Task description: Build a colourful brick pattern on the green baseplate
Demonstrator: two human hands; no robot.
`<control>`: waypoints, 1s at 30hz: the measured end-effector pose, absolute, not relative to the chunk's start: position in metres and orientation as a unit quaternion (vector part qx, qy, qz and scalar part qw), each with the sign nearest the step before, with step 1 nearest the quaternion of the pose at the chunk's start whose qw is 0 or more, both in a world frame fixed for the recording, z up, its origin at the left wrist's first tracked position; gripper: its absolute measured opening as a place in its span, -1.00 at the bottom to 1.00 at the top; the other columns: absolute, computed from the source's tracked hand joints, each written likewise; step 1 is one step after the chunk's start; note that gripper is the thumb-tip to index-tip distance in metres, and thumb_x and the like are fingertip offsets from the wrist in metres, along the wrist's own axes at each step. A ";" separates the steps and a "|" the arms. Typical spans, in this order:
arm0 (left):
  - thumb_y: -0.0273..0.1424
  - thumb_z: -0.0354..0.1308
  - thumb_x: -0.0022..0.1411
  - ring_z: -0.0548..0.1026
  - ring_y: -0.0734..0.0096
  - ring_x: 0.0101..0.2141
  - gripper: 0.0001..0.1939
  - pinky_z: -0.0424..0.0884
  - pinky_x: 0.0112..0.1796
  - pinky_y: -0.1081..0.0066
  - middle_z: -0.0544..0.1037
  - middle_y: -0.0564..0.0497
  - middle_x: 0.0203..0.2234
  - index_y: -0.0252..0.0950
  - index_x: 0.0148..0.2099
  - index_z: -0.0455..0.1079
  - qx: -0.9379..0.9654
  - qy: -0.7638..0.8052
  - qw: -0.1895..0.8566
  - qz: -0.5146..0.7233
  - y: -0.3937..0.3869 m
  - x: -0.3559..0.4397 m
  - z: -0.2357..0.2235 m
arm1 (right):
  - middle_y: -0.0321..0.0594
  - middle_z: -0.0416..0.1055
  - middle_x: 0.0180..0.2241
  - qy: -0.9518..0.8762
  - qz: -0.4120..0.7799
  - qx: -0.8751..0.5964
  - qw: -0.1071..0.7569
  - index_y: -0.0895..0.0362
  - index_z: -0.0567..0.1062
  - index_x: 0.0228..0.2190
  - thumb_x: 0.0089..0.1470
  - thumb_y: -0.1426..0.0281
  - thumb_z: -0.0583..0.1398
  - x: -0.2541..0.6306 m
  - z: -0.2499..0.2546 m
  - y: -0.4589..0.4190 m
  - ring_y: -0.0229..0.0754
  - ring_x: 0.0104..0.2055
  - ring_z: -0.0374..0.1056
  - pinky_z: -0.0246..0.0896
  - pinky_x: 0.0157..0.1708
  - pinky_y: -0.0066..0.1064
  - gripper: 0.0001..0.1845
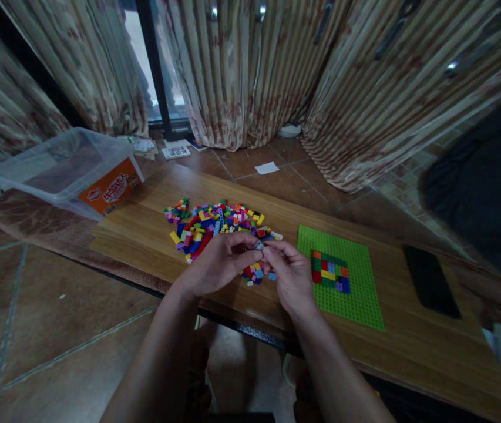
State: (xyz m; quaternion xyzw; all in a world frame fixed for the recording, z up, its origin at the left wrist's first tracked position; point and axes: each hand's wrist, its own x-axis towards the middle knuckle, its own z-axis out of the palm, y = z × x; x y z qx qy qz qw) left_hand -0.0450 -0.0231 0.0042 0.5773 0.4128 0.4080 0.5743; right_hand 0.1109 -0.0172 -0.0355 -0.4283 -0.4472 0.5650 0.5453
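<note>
A heap of small coloured bricks (215, 226) lies on a low wooden board (153, 235). Both my hands meet just in front of the heap. My left hand (219, 261) and my right hand (289, 273) pinch a small pale brick (259, 245) between their fingertips. To the right lies a green baseplate (356, 294) with a patch of red, yellow, blue and green bricks (330, 271) pressed onto it.
A clear plastic bin (65, 170) with an orange label stands at the board's far left. A black phone (430, 281) lies right of the baseplate. Another person's dark sleeve (483, 188) shows at the right edge. Curtains hang behind; papers lie on the tiled floor.
</note>
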 end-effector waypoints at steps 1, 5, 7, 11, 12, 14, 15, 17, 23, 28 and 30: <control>-0.30 0.20 0.20 0.47 0.45 -0.41 -0.82 0.35 -0.40 0.51 0.56 0.01 -0.43 -0.32 -0.27 0.49 0.574 0.421 0.573 0.405 -0.023 -0.045 0.003 | -0.41 0.40 -0.61 -0.448 0.566 -0.428 0.543 0.09 0.58 -0.38 -0.09 0.25 0.36 0.111 -0.036 -0.017 -0.38 -0.60 0.24 0.18 -0.59 -0.52 -0.79; -0.30 0.19 0.21 0.45 0.47 -0.46 -0.82 0.34 -0.43 0.51 0.54 0.01 -0.46 -0.33 -0.30 0.48 0.548 0.436 0.597 0.392 -0.022 -0.046 0.001 | -0.37 0.46 -0.56 -0.455 0.577 -0.419 0.533 0.09 0.59 -0.36 -0.08 0.27 0.36 0.114 -0.036 -0.017 -0.37 -0.58 0.30 0.25 -0.56 -0.50 -0.80; -0.29 0.20 0.19 0.45 0.48 -0.47 -0.81 0.35 -0.43 0.51 0.55 0.00 -0.47 -0.33 -0.31 0.48 0.530 0.431 0.616 0.393 -0.022 -0.046 0.001 | -0.36 0.48 -0.55 -0.453 0.584 -0.415 0.530 0.08 0.60 -0.35 -0.07 0.28 0.36 0.115 -0.035 -0.017 -0.36 -0.57 0.31 0.27 -0.55 -0.49 -0.80; -0.26 0.26 0.15 0.47 0.49 -0.49 -0.77 0.36 -0.45 0.51 0.57 -0.03 -0.48 -0.35 -0.31 0.50 0.492 0.410 0.652 0.406 -0.022 -0.046 0.001 | -0.35 0.49 -0.54 -0.413 0.620 -0.396 0.537 0.09 0.60 -0.37 -0.08 0.27 0.37 0.115 -0.033 -0.017 -0.36 -0.58 0.32 0.28 -0.56 -0.49 -0.81; -0.25 0.27 0.14 0.48 0.48 -0.49 -0.76 0.37 -0.44 0.51 0.57 -0.04 -0.47 -0.36 -0.30 0.50 0.483 0.403 0.662 0.408 -0.022 -0.045 0.001 | -0.35 0.48 -0.55 -0.402 0.628 -0.392 0.539 0.09 0.60 -0.39 -0.09 0.26 0.37 0.115 -0.032 -0.017 -0.36 -0.59 0.32 0.28 -0.56 -0.49 -0.80; -0.25 0.28 0.13 0.51 0.46 -0.46 -0.75 0.39 -0.42 0.50 0.58 -0.05 -0.46 -0.37 -0.29 0.50 0.462 0.393 0.678 0.414 -0.021 -0.044 0.000 | -0.35 0.48 -0.55 -0.382 0.639 -0.387 0.544 0.10 0.60 -0.40 -0.10 0.26 0.38 0.114 -0.030 -0.017 -0.37 -0.59 0.31 0.28 -0.56 -0.50 -0.80; -0.25 0.29 0.12 0.52 0.46 -0.44 -0.75 0.40 -0.40 0.50 0.59 -0.05 -0.45 -0.37 -0.28 0.49 0.454 0.393 0.682 0.418 -0.020 -0.043 0.000 | -0.35 0.47 -0.55 -0.373 0.646 -0.383 0.545 0.10 0.59 -0.40 -0.10 0.27 0.38 0.115 -0.029 -0.017 -0.37 -0.58 0.31 0.28 -0.54 -0.50 -0.81; -0.28 0.30 0.11 0.52 0.47 -0.41 -0.75 0.41 -0.36 0.50 0.59 -0.04 -0.42 -0.38 -0.27 0.48 0.441 0.401 0.680 0.426 -0.020 -0.042 0.000 | -0.36 0.46 -0.52 -0.353 0.666 -0.370 0.543 0.09 0.58 -0.39 -0.08 0.29 0.36 0.115 -0.026 -0.017 -0.38 -0.54 0.30 0.26 -0.53 -0.53 -0.82; -0.32 0.27 0.11 0.43 0.55 -0.47 -0.79 0.33 -0.43 0.56 0.52 0.06 -0.50 -0.39 -0.27 0.47 0.484 0.441 0.632 0.415 -0.019 -0.037 0.001 | -0.38 0.36 -0.54 -0.354 0.688 -0.372 0.513 0.11 0.54 -0.37 -0.03 0.19 0.32 0.117 -0.023 -0.016 -0.43 -0.60 0.14 0.01 -0.67 -0.58 -0.75; -0.33 0.24 0.13 0.38 0.57 -0.51 -0.80 0.29 -0.46 0.56 0.50 0.07 -0.53 -0.39 -0.29 0.47 0.531 0.460 0.592 0.395 -0.019 -0.037 -0.001 | -0.48 0.18 -0.67 -0.407 0.635 -0.415 0.508 0.12 0.50 -0.45 -0.13 0.19 0.39 0.115 -0.029 -0.016 -0.46 -0.67 -0.01 -0.16 -0.72 -0.58 -0.71; -0.33 0.24 0.12 0.38 0.57 -0.51 -0.81 0.29 -0.47 0.56 0.49 0.07 -0.53 -0.39 -0.31 0.48 0.536 0.468 0.586 0.389 -0.019 -0.038 -0.001 | -0.49 0.17 -0.68 -0.410 0.638 -0.414 0.503 0.12 0.49 -0.45 -0.13 0.19 0.39 0.115 -0.030 -0.016 -0.46 -0.68 -0.02 -0.18 -0.72 -0.58 -0.70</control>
